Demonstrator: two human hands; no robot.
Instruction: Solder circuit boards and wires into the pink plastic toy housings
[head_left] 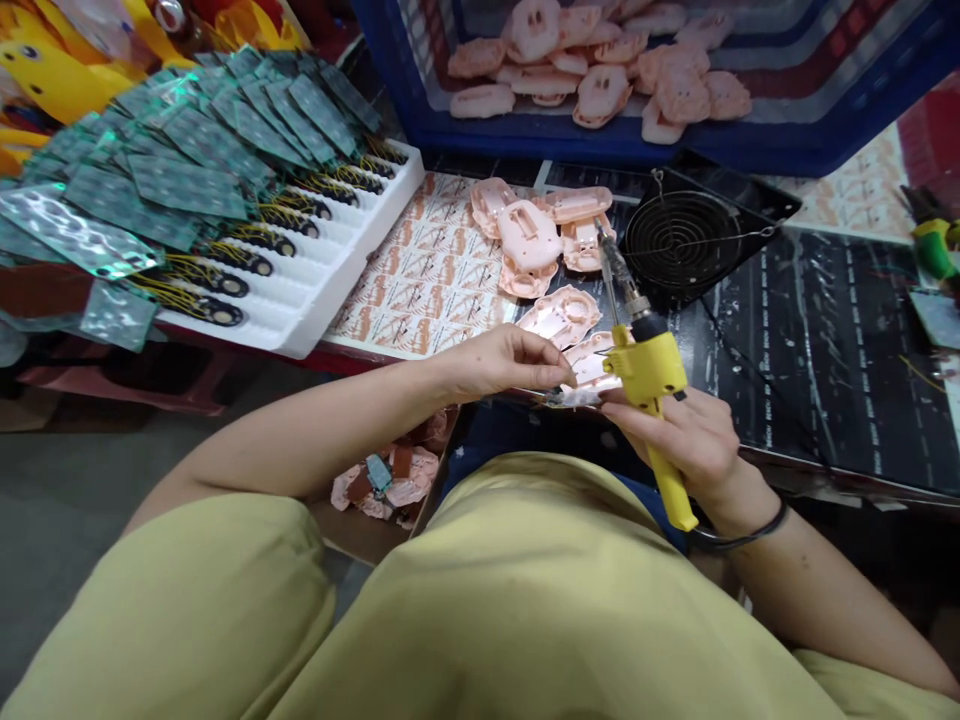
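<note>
My right hand [694,435] is wrapped round a yellow soldering iron [652,370], whose metal tip points up and away from me. The fingertips of that hand also reach a small pale part [581,397] at the table's front edge. My left hand [517,362] comes in from the left, thumb and forefinger pinched beside this part. Whatever lies in the pinch is too small to make out. Just beyond my fingers are pink plastic shell halves [561,316], hollow side up. Further back, several more pink shells [529,235] lie in a loose pile.
A white foam tray [315,290] on the left carries green circuit boards [202,150] with yellow wires and black round parts. At the back stands a blue crate [525,145] of pink shells. A black fan [679,240] sits right of the pile. Below, a box [360,540] holds pink pieces.
</note>
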